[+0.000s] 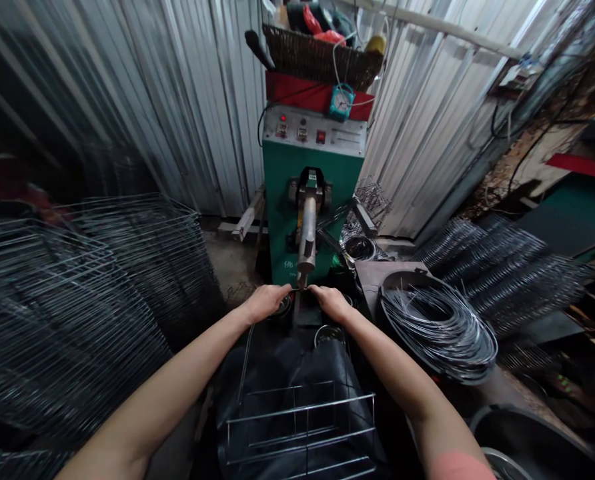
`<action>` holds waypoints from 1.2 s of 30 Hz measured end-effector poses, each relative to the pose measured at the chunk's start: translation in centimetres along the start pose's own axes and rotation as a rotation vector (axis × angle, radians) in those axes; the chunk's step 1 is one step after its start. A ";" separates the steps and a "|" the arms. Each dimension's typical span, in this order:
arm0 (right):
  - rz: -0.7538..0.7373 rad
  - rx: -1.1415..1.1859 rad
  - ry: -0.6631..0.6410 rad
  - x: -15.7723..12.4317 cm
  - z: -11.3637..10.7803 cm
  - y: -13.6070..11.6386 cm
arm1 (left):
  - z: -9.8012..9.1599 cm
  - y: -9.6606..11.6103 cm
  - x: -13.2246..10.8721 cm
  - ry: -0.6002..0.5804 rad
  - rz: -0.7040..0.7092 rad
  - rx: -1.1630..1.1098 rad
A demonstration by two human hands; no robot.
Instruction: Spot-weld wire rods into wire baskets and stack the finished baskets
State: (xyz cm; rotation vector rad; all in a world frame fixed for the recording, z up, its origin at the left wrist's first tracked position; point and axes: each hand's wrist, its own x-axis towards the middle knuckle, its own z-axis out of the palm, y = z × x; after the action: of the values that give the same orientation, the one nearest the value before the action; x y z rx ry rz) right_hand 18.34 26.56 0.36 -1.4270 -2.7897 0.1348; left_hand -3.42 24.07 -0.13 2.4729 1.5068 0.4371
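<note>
A wire rack (302, 407) of thin metal rods lies across my dark-clad lap, its long side wires running forward to my hands. My left hand (267, 302) pinches the far end of the rack, just left of the tip of a metal electrode (306, 250). On the other side of that tip, my right hand (332, 304) pinches the same end with thumb and fingers. The electrode points down from a green spot-welding machine (282, 200). Whether its tip touches the wire I cannot tell.
Stacked wire racks (67, 300) stand at my left. To my right, a coil of cut wires (437, 327) fills a round pan, with bundled wire pieces (507, 267) behind it. A small round container (329, 335) sits below my right hand. A wicker basket (322, 57) tops the machine.
</note>
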 end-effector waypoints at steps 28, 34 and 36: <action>0.222 0.608 0.264 -7.0 -0.6 3.2 | -2.8 -0.5 -1.3 0.011 -0.185 -0.321; 0.228 1.189 -0.046 -25.8 6.3 0.1 | -3.6 0.0 -15.7 -0.298 -0.424 -0.691; 0.254 1.271 -0.019 -28.4 8.4 -3.0 | -1.2 1.9 -20.9 -0.400 -0.502 -0.848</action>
State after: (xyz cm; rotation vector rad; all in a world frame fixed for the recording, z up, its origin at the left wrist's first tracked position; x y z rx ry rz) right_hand 32.15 1.21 -6.78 -1.2634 -1.7080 1.5318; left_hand -11.33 4.59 -1.31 1.3800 1.3220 0.3510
